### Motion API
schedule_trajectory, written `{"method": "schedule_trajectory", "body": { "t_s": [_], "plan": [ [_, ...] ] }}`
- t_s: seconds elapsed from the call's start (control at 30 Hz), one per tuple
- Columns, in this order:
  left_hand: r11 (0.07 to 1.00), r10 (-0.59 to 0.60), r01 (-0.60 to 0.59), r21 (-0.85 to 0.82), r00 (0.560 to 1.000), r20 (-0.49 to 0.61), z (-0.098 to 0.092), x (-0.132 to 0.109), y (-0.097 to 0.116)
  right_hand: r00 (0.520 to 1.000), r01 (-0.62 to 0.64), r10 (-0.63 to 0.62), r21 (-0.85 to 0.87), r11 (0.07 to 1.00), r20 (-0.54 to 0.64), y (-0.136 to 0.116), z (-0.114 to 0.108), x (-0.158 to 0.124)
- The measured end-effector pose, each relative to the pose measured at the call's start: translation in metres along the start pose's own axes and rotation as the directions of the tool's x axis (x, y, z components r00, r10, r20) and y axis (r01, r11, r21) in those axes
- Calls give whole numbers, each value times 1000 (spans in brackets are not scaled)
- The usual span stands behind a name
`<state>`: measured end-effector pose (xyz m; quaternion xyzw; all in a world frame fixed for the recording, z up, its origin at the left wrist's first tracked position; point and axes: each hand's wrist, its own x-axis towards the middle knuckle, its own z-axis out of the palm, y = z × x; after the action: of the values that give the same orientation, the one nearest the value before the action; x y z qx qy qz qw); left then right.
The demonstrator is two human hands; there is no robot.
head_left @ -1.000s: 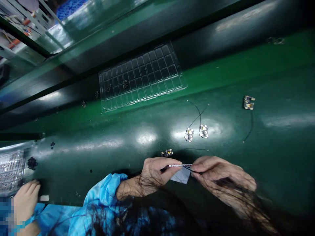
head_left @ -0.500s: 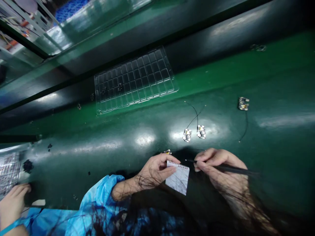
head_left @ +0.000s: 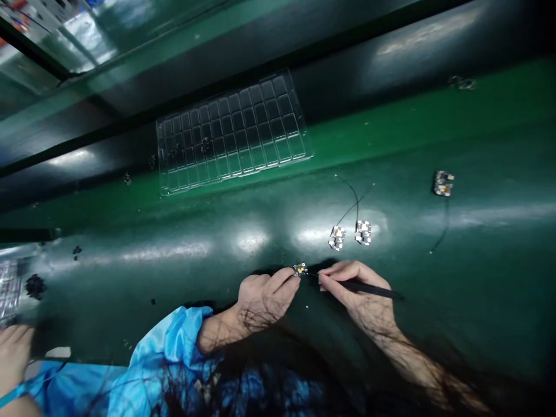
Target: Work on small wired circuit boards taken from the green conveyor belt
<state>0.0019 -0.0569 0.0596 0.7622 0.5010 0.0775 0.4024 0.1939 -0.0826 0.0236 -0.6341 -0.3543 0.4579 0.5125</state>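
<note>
My left hand (head_left: 267,298) is closed, with its thumb and fingertips pinching the edge of a small circuit board (head_left: 300,269) low over the green work surface. My right hand (head_left: 358,289) grips slim black tweezers (head_left: 369,288) like a pen. Their dark tip points left at the board's right side; whether it touches is too small to tell. Beyond my hands lie two more boards, one circuit board (head_left: 337,238) and another board (head_left: 364,232), their thin black cables crossing. Farther right rests a separate board (head_left: 443,183) with its cable trailing toward me.
A clear compartment tray (head_left: 234,136) lies at the back. Small dark parts (head_left: 127,178) are scattered near its left end. At far left are a black pile (head_left: 35,286), a white strip (head_left: 58,352) and another person's hand (head_left: 15,353). The green bench (head_left: 208,226) has a raised rear ledge.
The small white sheet in my left hand is gone from view, and that hand now pinches the circuit board. My right hand has moved left with the tweezers, close to it. The view shifted slightly.
</note>
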Motion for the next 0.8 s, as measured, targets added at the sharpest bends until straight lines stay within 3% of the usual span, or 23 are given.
{"method": "schedule_trajectory", "body": {
  "t_s": [0.2, 0.37, 0.6, 0.8],
  "plan": [
    [927, 225, -206, 314, 974, -25, 2, -2, -5, 999, 26, -23, -70, 997, 37, -1, 4, -2],
    [781, 436, -297, 549, 889, -140, 6, -4, -7, 997, 36, -28, -112, 993, 76, 1, 7, -3],
    [680, 482, -266, 683, 865, -142, 8, -7, -8, 996, 42, -29, -154, 987, 86, -1, 6, -6],
    [634, 459, -259, 729, 884, -84, 17, -10, -15, 995, 54, -37, -202, 978, 88, -3, 8, -6]
  ]
}}
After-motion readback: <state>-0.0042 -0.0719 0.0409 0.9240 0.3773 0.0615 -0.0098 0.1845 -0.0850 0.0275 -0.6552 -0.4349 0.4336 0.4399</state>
